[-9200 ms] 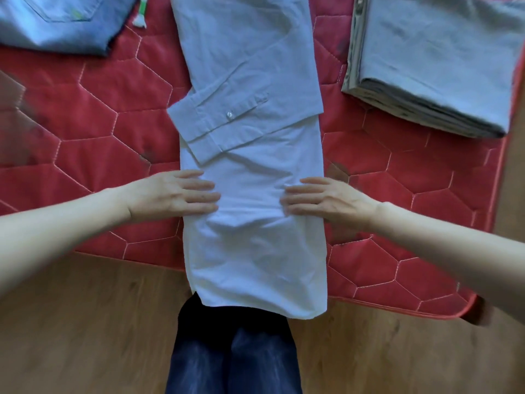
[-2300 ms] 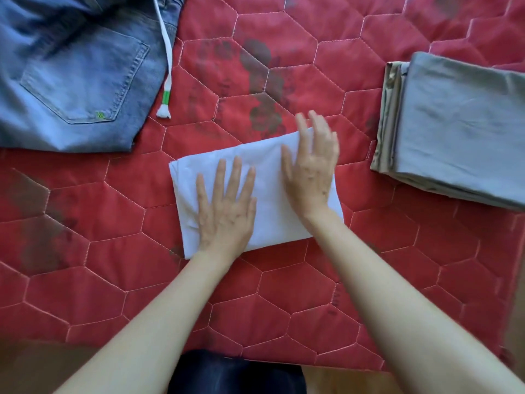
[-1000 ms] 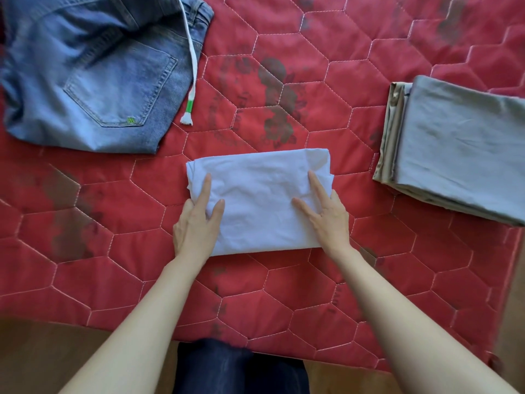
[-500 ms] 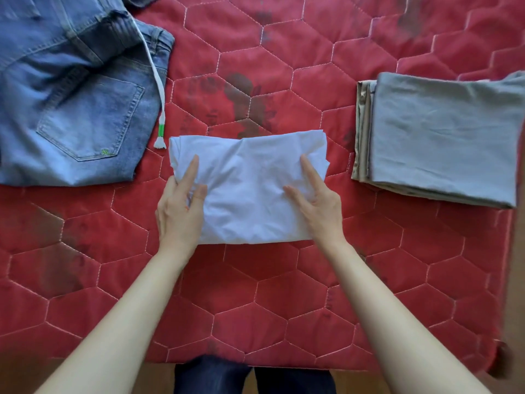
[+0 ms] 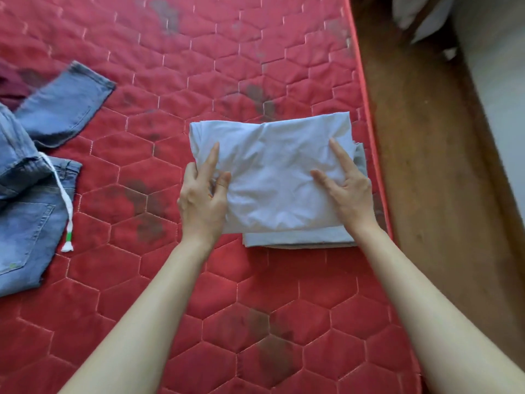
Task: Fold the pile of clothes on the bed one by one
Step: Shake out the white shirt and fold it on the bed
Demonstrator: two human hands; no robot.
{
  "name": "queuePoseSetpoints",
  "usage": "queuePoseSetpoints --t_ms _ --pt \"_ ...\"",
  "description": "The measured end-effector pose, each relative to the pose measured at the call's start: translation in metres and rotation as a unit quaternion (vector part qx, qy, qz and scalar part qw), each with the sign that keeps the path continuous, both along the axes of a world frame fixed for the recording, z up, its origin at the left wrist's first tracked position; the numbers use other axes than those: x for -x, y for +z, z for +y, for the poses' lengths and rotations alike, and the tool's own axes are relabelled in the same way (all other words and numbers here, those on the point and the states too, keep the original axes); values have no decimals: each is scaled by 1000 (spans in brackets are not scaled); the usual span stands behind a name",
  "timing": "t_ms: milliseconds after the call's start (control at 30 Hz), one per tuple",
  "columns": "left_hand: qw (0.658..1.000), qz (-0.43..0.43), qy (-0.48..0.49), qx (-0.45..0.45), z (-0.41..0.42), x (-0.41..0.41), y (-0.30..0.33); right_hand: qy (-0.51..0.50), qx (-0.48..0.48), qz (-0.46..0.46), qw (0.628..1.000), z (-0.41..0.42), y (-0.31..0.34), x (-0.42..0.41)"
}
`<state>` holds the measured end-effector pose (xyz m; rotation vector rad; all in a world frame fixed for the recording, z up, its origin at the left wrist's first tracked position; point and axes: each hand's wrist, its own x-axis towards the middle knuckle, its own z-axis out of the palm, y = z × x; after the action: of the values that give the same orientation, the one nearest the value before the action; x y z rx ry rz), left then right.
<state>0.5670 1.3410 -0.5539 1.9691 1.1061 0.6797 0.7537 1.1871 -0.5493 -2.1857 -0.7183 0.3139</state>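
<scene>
Head view: the shirt (image 5: pixel 272 177), folded into a white rectangle, sits at about 1 o'clock from the frame's middle, lying over the grey stack (image 5: pixel 298 239) near the right edge of the bed (image 5: pixel 176 294). Only the stack's near edge and a sliver of its right side show from under the shirt; whether the shirt's full weight rests on it cannot be told.

The left hand (image 5: pixel 203 200) grasps the shirt's left end at 9 o'clock of the fold, thumb and forefinger on top, the other fingers tucked beneath the cloth. The right hand (image 5: pixel 348 191) grasps the right end at 3 o'clock, forefinger and thumb spread over the top; its remaining fingers are hidden under the fold. Both forearms reach in from 6 o'clock.

The jeans (image 5: pixel 31 194) lie unfolded at 9 o'clock, well apart from the shirt, one leg stretched toward 10 o'clock. A white cord (image 5: pixel 64 206) with a green-banded tip trails off the jeans onto the red quilt. A dark red cloth (image 5: pixel 12 89) shows at the far left edge, blurred. Wooden floor (image 5: pixel 426 166) runs along the bed's right side at 3 o'clock.
</scene>
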Motion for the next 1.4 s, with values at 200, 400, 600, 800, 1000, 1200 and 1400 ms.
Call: queuePoseSetpoints --t_ms 200,400,600,800,1000,1200,1400 --pt "1000 -1 -24 18 -63 -66 -21 -22 13 -4 1000 -70 -20 -59" --pt "998 40 -42 40 -137 -51 -60 -60 36 73 995 -153 -64 -36" --pt "989 119 -19 84 -213 29 -103 -36 122 134 983 -222 -113 38" --pt "965 213 -17 149 -249 88 -145 18 226 191 955 -260 -161 92" --pt "938 343 -42 12 -246 88 -158 -39 267 -41 962 -254 -169 104" --pt "890 367 -237 -126 -245 67 -181 80 297 -125 943 -236 -188 110" --pt "882 385 -250 -110 -245 68 -202 105 333 -101 931 -242 -203 108"
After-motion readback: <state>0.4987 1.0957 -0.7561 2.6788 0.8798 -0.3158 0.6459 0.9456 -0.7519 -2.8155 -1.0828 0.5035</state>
